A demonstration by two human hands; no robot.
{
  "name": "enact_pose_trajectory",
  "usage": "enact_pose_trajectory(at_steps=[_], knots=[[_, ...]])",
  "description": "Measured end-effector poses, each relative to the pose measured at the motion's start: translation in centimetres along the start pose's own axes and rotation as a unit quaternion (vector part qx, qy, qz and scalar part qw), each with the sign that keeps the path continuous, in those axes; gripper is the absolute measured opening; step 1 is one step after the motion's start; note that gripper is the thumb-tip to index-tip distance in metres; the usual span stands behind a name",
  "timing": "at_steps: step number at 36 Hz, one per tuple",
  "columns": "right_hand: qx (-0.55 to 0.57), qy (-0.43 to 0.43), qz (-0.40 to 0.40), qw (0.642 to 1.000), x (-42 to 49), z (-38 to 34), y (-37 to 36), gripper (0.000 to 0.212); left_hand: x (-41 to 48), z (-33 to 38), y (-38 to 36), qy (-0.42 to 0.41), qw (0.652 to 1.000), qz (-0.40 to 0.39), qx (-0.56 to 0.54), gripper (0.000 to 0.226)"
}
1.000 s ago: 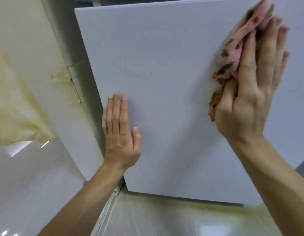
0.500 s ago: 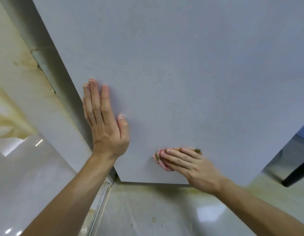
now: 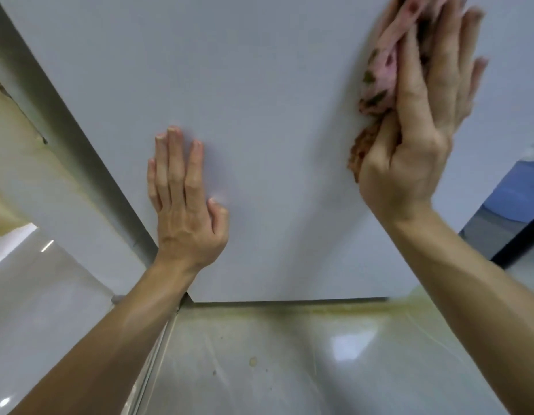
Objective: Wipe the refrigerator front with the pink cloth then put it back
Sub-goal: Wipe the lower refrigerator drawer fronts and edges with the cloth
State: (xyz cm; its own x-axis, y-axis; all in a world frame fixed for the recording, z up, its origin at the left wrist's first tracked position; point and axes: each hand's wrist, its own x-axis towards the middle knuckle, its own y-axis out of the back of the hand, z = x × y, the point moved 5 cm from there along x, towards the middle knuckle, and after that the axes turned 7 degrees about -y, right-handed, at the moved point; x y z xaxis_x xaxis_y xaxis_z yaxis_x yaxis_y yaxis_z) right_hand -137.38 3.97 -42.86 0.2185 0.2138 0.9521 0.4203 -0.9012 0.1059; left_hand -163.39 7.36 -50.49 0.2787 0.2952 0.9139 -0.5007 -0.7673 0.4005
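The refrigerator front (image 3: 274,85) is a plain pale grey panel filling most of the view. My left hand (image 3: 185,202) lies flat on it near its lower left corner, fingers straight and pointing up. High on the right, my right hand (image 3: 421,121) presses the pink cloth (image 3: 382,70) against the panel with straight fingers. The cloth is pink with dark spots and a brownish end below the thumb; most of it is hidden under the hand.
A glossy tiled floor (image 3: 289,360) with yellowish stains runs below the fridge's bottom edge. A stained cream wall (image 3: 23,163) stands at the left beside the fridge's grey side. A blue and dark object (image 3: 505,211) sits at the right edge.
My right hand has swept the cloth from near the bottom edge of the panel back up to the upper right. My left hand stays flat on the panel.
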Motion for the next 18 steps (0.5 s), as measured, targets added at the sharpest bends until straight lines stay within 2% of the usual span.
enact_pose_trajectory(at_steps=[2,5,9,12,18], knots=[[-0.006,0.063,-0.028,0.998,-3.7,0.2,-0.7,0.050,0.0,0.1,0.0,0.000,1.000,-0.003,0.001,0.084],[-0.036,0.172,-0.145,0.974,-11.2,2.5,-1.5,0.064,0.0,0.2,0.0,0.003,1.000,-0.002,-0.003,0.083],[-0.088,0.316,-0.350,0.877,-20.8,6.7,-0.7,0.064,-0.1,0.1,0.0,-0.004,1.000,-0.002,-0.007,0.083],[-0.111,0.328,-0.418,0.840,-23.3,8.7,0.3,0.061,-0.5,-0.4,-0.1,-0.009,1.000,-0.007,-0.012,0.079],[-0.067,0.318,-0.458,0.828,-21.9,6.6,-0.3,0.050,-2.7,-4.0,0.7,0.014,1.000,-0.011,0.004,0.070]])
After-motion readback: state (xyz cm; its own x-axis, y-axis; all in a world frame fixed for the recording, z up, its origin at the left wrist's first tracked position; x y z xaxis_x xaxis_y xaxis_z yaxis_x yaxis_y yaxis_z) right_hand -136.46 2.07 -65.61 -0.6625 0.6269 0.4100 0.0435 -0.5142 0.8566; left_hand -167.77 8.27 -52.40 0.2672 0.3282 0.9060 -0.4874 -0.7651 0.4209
